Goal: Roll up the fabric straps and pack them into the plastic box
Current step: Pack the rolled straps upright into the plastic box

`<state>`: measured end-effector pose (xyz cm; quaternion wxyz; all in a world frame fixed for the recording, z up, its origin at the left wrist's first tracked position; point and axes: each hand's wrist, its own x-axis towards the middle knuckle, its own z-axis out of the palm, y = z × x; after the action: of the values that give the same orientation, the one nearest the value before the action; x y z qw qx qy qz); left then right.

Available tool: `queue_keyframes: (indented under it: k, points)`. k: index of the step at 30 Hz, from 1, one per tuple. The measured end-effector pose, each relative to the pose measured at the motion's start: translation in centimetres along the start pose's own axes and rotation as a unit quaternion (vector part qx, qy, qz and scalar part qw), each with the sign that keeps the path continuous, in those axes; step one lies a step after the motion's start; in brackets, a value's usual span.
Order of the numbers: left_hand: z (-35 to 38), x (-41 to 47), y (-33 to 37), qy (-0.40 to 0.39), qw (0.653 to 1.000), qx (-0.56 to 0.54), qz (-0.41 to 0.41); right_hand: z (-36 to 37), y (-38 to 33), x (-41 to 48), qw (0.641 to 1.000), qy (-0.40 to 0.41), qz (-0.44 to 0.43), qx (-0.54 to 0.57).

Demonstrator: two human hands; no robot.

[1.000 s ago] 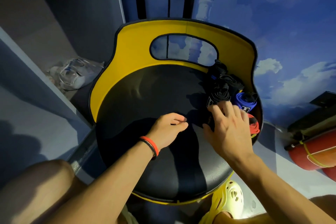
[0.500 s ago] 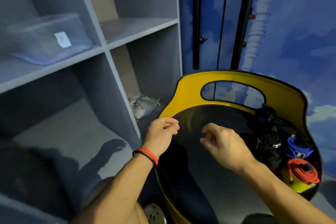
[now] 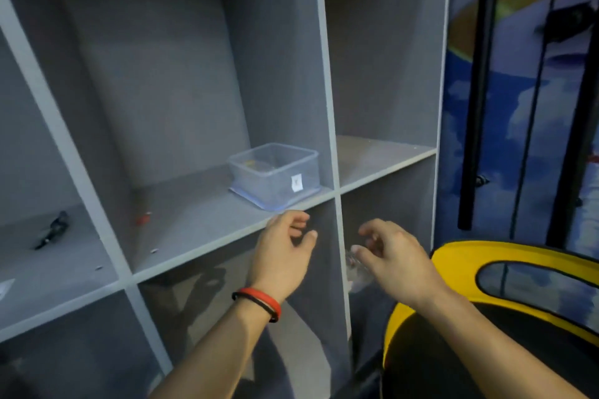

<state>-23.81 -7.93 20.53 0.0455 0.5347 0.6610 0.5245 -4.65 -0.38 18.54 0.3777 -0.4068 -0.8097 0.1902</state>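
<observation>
A clear plastic box (image 3: 275, 177) with a small white label stands on a grey shelf board, sitting on a bluish lid. My left hand (image 3: 283, 251), with a red and black band at the wrist, hovers just below the shelf edge under the box, fingers loosely curled and holding nothing. My right hand (image 3: 390, 257) is raised beside it to the right, fingers relaxed and empty. The rolled fabric straps are out of view.
A grey cubby shelf (image 3: 201, 230) fills the left and centre. A small red item (image 3: 142, 220) and a dark object (image 3: 53, 228) lie on its boards. The yellow-and-black chair (image 3: 505, 262) is at the lower right, black poles (image 3: 476, 91) behind it.
The view swung up and left from the chair seat to the shelf. Both hands left the rolled straps and rose toward the plastic box, which now sits at centre.
</observation>
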Motion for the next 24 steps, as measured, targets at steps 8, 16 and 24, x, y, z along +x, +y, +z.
queue_keyframes:
  k: [8,16,24]
  points:
    - [-5.9,8.0,1.1,0.039,0.975,0.217,0.026,0.9,-6.0,5.3,0.998,-0.031,-0.003,0.053]
    - [-4.1,12.1,-2.0,0.024,0.985,0.136,-0.102,0.6,-5.6,5.7,0.995,-0.076,0.029,0.049]
    - [-6.4,9.0,-1.1,0.118,0.989,0.092,-0.009,0.6,-6.4,7.0,0.986,-0.034,0.039,0.159]
